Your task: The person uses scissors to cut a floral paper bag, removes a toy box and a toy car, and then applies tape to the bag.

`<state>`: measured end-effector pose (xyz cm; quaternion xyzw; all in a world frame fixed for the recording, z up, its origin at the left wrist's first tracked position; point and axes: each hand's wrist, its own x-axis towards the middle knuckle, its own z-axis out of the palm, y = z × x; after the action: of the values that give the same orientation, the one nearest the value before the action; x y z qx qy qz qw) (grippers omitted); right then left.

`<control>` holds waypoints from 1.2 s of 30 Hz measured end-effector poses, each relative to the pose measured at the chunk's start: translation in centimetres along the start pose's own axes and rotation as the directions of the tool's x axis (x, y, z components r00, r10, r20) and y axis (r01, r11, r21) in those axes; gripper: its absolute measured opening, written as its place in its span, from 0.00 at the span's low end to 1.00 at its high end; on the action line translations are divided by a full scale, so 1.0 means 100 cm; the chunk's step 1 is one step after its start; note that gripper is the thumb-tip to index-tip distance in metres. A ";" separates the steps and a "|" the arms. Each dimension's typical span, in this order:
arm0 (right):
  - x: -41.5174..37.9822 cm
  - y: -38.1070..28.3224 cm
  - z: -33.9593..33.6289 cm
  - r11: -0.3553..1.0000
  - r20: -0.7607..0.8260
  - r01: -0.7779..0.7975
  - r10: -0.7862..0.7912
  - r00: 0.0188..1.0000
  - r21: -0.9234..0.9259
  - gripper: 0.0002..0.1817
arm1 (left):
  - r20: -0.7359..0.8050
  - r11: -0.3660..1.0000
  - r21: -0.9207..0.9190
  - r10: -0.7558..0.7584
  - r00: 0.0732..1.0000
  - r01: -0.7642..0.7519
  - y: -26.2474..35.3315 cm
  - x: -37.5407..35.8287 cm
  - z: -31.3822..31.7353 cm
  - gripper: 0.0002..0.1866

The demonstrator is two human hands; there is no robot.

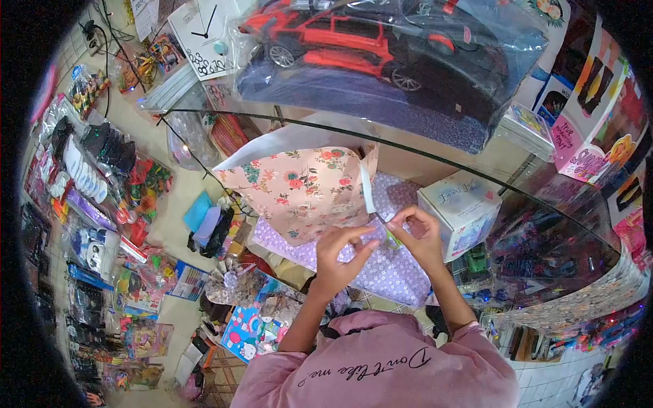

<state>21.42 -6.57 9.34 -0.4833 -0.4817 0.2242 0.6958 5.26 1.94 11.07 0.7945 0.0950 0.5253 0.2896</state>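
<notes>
My right hand (pixel 418 234) is pinched around a slim dark tool with a green part (pixel 392 239), which looks like small scissors, though its shape is partly hidden. Its dark tip lies by the narrow white edge (pixel 368 194) of a peach floral wrapping paper (pixel 299 187). My left hand (pixel 340 258) is just left of it, thumb and forefinger stretched out and apart, with nothing visible between them. Both hands are above a lilac flowered paper (pixel 401 275). The peach paper stands partly curled up, its white inner side showing at the top.
A white printed box (pixel 459 211) stands right of my hands. Behind them runs a glass shelf edge (pixel 408 146), with a large bagged red toy car package (pixel 367 75) above. Packaged goods (pixel 95 177) hang at left. A glass case (pixel 544 251) is at right.
</notes>
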 end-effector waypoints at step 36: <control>-0.029 0.092 -0.002 0.926 0.138 -0.213 0.266 0.954 -0.311 0.10 | 0.144 0.894 -0.090 -0.425 0.894 0.440 -0.082 -0.089 0.034 0.07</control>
<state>21.72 -4.97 -0.16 -0.6144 -0.5068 0.2764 0.5378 5.70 3.33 -1.36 0.7647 0.2201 0.4036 0.4516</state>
